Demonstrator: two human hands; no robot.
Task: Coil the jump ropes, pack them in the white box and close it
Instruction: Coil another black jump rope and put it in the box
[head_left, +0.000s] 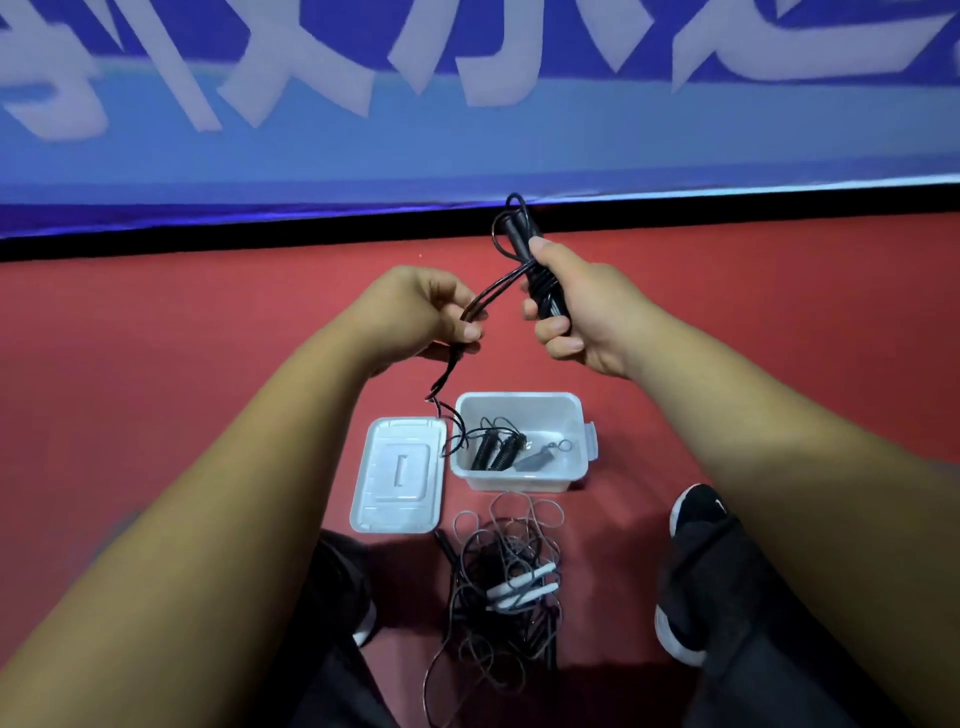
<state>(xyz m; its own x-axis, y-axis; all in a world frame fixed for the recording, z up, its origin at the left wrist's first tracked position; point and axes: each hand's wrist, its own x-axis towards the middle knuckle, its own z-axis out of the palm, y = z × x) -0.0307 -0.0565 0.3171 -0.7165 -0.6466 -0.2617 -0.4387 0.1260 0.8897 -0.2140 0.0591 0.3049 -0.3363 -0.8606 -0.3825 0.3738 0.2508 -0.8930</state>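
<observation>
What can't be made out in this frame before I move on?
Head view:
- Tangled pile: overlapping strands, rope count unclear.
- Held jump rope: right hand covers the handles' lower part.
- Grey item in white box: too small to identify.
- Banner: lettering blurred, cut off by top edge.

Sports hall: red court floor (156, 338), blue banner (467, 145) along edge.

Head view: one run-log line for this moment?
step: coiling black jump rope | right hand: grips handles | left hand: pinches cord | white box: open, rope inside | lid: off | loose ropes: on floor
</observation>
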